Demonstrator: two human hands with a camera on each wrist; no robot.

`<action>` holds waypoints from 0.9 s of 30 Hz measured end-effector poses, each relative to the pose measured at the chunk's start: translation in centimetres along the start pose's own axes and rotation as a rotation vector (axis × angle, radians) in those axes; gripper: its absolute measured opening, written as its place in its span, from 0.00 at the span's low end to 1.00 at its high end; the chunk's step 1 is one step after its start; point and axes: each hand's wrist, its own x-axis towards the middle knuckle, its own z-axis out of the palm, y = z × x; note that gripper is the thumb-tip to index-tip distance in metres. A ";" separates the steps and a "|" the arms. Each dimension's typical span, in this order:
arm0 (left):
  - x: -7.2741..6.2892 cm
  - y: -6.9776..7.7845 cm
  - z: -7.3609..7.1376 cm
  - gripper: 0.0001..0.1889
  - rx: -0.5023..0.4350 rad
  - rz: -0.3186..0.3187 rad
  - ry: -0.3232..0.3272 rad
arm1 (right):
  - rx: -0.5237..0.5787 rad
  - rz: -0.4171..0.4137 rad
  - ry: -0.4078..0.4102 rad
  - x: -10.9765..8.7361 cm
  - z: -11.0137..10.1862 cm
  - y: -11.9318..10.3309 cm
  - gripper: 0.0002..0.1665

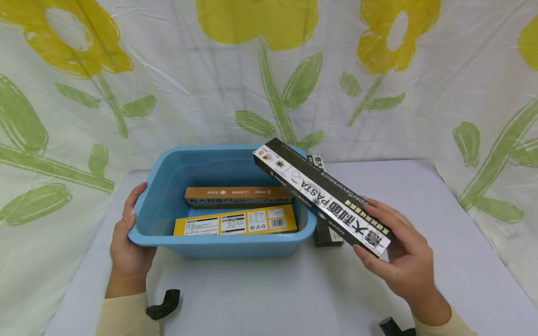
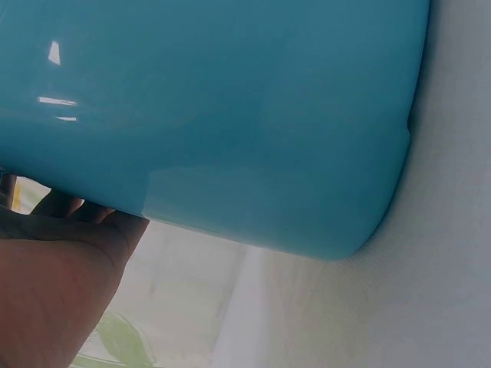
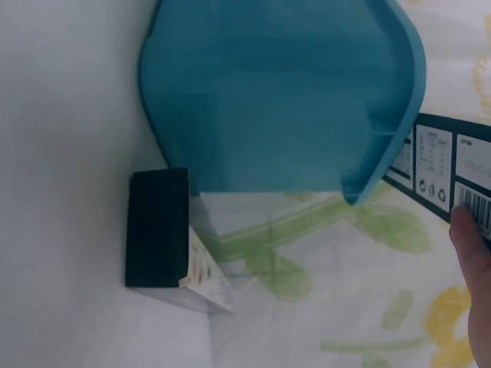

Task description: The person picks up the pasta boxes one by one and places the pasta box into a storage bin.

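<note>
A blue plastic basin (image 1: 235, 240) stands on the table, and my left hand (image 1: 130, 233) grips its left rim. In the left wrist view the fingers (image 2: 92, 218) of that hand lie against the basin's side. My right hand (image 1: 403, 252) holds a black-and-white pasta box (image 1: 323, 196) by its near right end, thumb on one side and fingers on the other. The box slants upward to the left, its far end over the basin's right rim. Inside the basin lie a yellow box (image 1: 235, 223) and an orange-and-dark pasta box (image 1: 239, 197), side by side.
Another dark box (image 1: 328, 235) rests on the white table (image 1: 260, 294) just right of the basin, partly hidden by the held box. A white cloth (image 1: 176, 107) with yellow flowers hangs behind. Black wrist mounts (image 1: 165, 304) show near both sleeves.
</note>
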 end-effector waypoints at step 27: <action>0.1 -0.2 -0.3 0.34 0.003 0.003 -0.007 | 0.041 0.041 -0.142 0.9 -0.2 0.4 0.37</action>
